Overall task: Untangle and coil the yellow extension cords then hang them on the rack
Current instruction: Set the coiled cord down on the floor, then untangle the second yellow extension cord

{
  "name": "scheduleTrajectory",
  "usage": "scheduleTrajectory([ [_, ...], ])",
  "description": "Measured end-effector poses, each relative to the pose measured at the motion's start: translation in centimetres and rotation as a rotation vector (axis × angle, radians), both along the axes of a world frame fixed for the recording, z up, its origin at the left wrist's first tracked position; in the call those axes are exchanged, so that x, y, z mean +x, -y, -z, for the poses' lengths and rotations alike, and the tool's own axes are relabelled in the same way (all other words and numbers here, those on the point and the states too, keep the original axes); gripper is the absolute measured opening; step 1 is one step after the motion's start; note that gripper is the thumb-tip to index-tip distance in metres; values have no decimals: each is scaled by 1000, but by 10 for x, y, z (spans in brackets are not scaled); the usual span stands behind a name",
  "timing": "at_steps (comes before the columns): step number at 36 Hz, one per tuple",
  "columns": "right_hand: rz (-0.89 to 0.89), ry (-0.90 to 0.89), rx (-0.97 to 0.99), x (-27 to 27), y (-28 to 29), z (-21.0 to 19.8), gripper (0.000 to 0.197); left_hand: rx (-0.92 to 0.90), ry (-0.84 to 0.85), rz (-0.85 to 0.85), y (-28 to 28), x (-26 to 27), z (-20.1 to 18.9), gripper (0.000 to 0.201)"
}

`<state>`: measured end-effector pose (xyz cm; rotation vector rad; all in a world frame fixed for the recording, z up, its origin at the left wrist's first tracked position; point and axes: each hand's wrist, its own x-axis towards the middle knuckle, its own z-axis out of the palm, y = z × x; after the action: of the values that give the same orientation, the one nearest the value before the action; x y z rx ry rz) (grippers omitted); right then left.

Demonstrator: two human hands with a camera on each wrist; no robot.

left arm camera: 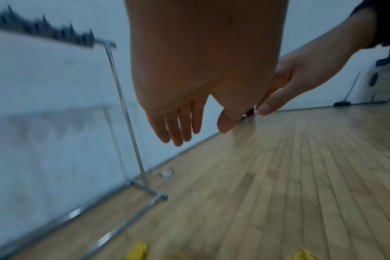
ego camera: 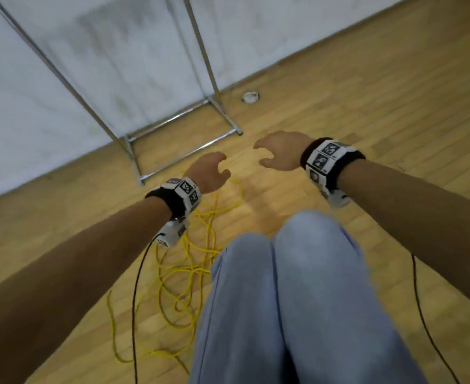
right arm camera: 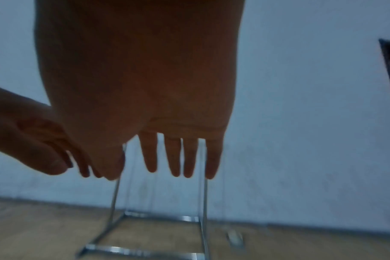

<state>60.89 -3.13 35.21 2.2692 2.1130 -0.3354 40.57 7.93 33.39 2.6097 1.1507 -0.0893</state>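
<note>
Tangled yellow extension cords (ego camera: 189, 261) lie in loose loops on the wooden floor, below my left arm and left of my knees; blurred yellow bits (left arm camera: 138, 251) show at the bottom of the left wrist view. My left hand (ego camera: 211, 170) hovers above the far end of the tangle, fingers relaxed and holding nothing. My right hand (ego camera: 278, 151) hangs level with it to the right, also loose and empty. Both hands (left arm camera: 180, 126) (right arm camera: 167, 158) show straight fingers in the wrist views. The metal rack (ego camera: 183, 126) stands against the white wall just beyond the hands.
My knees in blue jeans (ego camera: 297, 286) fill the lower middle. A small white ring-shaped item (ego camera: 251, 97) lies on the floor by the wall, right of the rack foot. Black wrist-camera cables (ego camera: 136, 300) hang from both wrists. Bare wooden floor (ego camera: 380, 106) stretches right.
</note>
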Motion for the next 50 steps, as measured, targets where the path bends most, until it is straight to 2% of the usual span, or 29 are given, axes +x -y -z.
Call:
scheduleTrajectory([
  [5,-32,227,162,-62,31,-112,57,208,38,4,37,-60,-127,56],
  [9,-95,266,265,-124,55,-165,57,344,31,-15,78,-118,-195,59],
  [13,-174,267,307,-189,73,-181,57,446,-18,-52,113,-172,-228,59],
  [18,-212,242,258,-264,85,-150,49,408,-94,-158,137,-224,-219,57],
  [21,-217,221,170,-300,79,-102,47,380,-155,-236,140,-248,-184,56],
  [23,-192,243,69,-321,74,-60,48,319,-199,-286,139,-263,-147,58],
  [27,-170,304,-137,-346,71,31,53,103,-312,-406,133,-300,-53,56],
  [30,-185,330,-305,-356,69,94,50,-51,-383,-481,133,-331,25,56],
  [32,-215,353,-378,-363,63,134,45,-150,-428,-521,135,-349,76,57],
  [34,-222,368,-439,-369,57,171,50,-226,-445,-560,141,-365,122,60],
  [39,-223,243,-607,-382,69,264,57,-427,-480,-568,161,-392,216,59],
  [42,-116,93,-734,-393,75,315,62,-526,-500,-569,175,-398,257,58],
  [45,-13,-2,-827,-401,79,344,66,-615,-497,-545,190,-395,290,56],
  [50,133,-56,-829,-393,96,387,66,-706,-416,-562,206,-388,326,66],
])
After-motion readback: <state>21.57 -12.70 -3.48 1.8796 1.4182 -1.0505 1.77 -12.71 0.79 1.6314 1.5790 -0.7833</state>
